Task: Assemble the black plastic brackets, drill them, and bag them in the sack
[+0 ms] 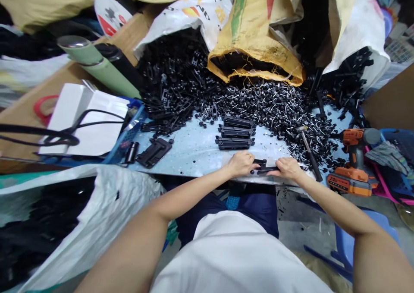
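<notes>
At the table's front edge, my left hand (242, 164) is closed on the left end of a small black plastic part (262, 167). My right hand (287, 169) pinches the right end of the same black part, or of a second piece joined to it; I cannot tell which. Just beyond my hands lie several long black plastic assemblies (235, 132), stacked in rows. A hammer (308, 148) with a dark handle rests to the right of my right hand.
Loose black-headed metal pins (261, 105) and black plastic parts (168, 81) are heaped across the back. An orange cordless drill (354, 163) stands at right. A blue basket (129, 142) and a black block (154, 152) are at left. A yellow sack (252, 29) opens onto the heap.
</notes>
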Demonstrator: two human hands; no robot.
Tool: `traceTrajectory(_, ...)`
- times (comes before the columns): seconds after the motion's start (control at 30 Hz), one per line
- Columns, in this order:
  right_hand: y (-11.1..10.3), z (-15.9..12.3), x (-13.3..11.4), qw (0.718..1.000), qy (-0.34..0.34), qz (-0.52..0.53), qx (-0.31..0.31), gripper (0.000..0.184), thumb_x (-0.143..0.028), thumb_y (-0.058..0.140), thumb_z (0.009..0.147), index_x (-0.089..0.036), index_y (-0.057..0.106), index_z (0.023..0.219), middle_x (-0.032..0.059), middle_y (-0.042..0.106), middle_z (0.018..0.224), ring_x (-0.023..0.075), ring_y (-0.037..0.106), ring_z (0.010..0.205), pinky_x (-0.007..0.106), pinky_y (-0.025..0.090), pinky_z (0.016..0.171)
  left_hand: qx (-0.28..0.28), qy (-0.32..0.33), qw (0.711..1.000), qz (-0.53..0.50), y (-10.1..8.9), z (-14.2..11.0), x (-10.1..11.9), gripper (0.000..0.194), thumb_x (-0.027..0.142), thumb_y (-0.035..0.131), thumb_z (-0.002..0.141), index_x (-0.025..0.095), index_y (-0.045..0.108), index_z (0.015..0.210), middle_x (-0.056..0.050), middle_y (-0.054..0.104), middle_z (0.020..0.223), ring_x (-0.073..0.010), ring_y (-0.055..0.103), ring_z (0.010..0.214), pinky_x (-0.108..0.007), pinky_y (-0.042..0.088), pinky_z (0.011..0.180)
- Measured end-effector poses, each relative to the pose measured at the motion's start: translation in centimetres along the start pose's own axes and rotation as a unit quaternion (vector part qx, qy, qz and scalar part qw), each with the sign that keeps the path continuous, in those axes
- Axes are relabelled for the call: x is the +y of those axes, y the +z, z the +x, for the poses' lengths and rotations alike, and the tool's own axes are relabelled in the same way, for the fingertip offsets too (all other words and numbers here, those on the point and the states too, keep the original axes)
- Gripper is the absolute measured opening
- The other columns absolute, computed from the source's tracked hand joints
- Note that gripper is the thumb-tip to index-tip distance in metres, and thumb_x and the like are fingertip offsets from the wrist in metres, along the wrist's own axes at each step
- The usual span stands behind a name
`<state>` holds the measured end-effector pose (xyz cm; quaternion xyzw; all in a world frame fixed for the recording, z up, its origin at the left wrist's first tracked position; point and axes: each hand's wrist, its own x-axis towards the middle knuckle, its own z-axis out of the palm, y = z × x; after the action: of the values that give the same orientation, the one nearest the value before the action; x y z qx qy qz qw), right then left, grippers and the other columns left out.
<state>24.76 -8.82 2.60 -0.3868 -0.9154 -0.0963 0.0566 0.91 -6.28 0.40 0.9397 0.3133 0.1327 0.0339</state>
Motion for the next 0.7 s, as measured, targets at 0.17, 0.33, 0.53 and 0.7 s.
traceTrajectory(0.17,-6.9,0.7,-3.1,0.964,-0.160,0.202,0.068,0.057,-0.067,0.033,0.083,-0.018,0.048,0.057,-0.0013,0.040,0.047,0.0111,0.039,0.043,0.027,0.025,0.046,0.178,0.039,0.959,-0.219,-5.6,-2.9,3.0,0.061,0.047,0.014,0.094,0.016,0.053,0.058,-0.003,0.054,0.051,-0.0126,0.048,0.049,-0.025,0.035,0.049)
traceTrajectory(0.33,-6.4,3.4,-10.4,0.805,-0.133,0.513,0.266,0.051,-0.064,0.021,0.088,-0.022,0.049,0.080,-0.0019,0.045,0.058,0.0117,0.046,0.049,0.026,0.037,0.050,0.320,0.047,0.828,-0.457,-8.5,-4.8,7.6,0.058,0.043,0.009,0.095,0.018,0.051,0.064,0.000,0.051,0.052,-0.0100,0.048,0.047,-0.023,0.040,0.049)
traceTrajectory(0.53,0.5,8.2,-13.4,0.765,0.171,0.447,0.431,0.042,-0.052,0.012,0.091,-0.028,0.043,0.106,0.0070,0.052,0.103,0.0210,0.053,0.096,0.043,0.045,0.081,0.394,0.020,0.881,-0.263,-5.0,-5.1,6.0,0.065,0.053,0.006,0.091,0.016,0.047,0.124,-0.009,0.065,0.086,-0.0181,0.062,0.083,-0.028,0.049,0.068)
traceTrajectory(0.7,2.2,13.4,-1.5,0.899,0.172,0.283,0.285,0.035,-0.052,0.035,0.088,-0.021,0.050,0.099,0.0111,0.055,0.106,0.0255,0.049,0.105,0.047,0.038,0.092,0.278,-0.041,0.960,0.009,-0.5,-5.4,1.4,0.060,0.061,0.031,0.085,0.017,0.058,0.115,-0.010,0.065,0.083,-0.0209,0.060,0.080,-0.033,0.047,0.073)
